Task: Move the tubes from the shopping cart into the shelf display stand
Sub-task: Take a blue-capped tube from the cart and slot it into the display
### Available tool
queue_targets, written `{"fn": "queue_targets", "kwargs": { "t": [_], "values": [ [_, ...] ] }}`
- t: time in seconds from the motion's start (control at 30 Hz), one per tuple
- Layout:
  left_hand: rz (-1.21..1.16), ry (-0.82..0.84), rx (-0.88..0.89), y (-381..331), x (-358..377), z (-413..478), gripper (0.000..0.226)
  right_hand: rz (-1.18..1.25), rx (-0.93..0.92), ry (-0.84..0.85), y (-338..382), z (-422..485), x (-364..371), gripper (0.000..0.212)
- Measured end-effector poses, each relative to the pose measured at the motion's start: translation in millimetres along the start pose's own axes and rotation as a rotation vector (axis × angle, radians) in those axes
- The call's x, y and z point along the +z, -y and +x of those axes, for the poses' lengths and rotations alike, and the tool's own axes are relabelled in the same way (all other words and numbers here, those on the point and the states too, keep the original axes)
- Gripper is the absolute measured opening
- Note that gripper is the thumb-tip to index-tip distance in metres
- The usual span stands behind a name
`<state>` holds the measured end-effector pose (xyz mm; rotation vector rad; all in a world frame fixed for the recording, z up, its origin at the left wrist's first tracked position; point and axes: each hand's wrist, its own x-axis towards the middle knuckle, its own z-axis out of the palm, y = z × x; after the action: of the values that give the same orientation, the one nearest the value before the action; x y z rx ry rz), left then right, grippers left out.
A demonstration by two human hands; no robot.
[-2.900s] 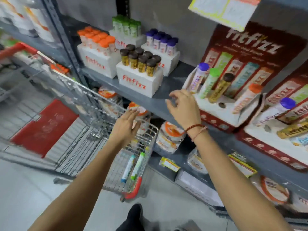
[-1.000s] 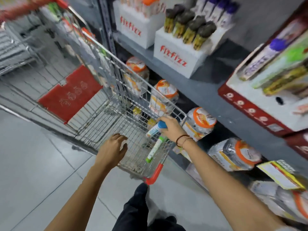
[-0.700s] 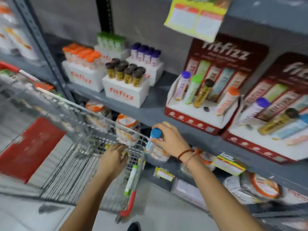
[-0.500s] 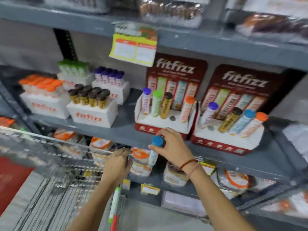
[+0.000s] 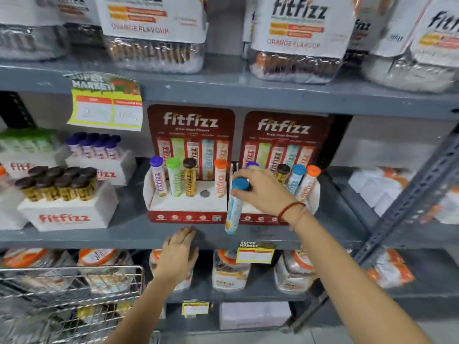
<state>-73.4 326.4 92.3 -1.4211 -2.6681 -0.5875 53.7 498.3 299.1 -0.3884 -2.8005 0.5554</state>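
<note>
My right hand (image 5: 263,189) grips a blue-capped tube (image 5: 234,207) by its cap, and the tube hangs upright in front of the gap between two red fitfizz display stands. The left stand (image 5: 186,214) holds purple, green, brown and orange-capped tubes, with one bare hole (image 5: 205,193) between brown and orange. The right stand (image 5: 310,202) holds several tubes, partly hidden by my hand. My left hand (image 5: 180,254) rests flat on the front edge of the grey shelf (image 5: 99,235), holding nothing. The wire shopping cart (image 5: 74,294) is at the lower left.
White fitfizz boxes with brown-capped tubes (image 5: 67,204) and purple-capped tubes (image 5: 99,155) stand left of the stands. Large jars fill the shelf above (image 5: 154,33) and the shelf below (image 5: 231,271). A slanted grey shelf upright (image 5: 407,202) crosses the right side.
My right hand has lifted the blue-capped tube from the cart up to the display stands. My left hand left the cart and now rests on the shelf edge. The view has tilted upward.
</note>
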Motion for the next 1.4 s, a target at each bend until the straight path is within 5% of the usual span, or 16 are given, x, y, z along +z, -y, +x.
{"fn": "queue_targets", "kwargs": {
  "t": [0.47,1.4],
  "values": [
    [0.065,0.02,0.061,15,14,-6,0.054,-0.092,-0.129,0.16,16,54,-23,0.02],
    [0.111,-0.012,0.12,19,21,-8,0.061,-0.08,0.025,0.015,7,114,28,0.035]
  ]
}}
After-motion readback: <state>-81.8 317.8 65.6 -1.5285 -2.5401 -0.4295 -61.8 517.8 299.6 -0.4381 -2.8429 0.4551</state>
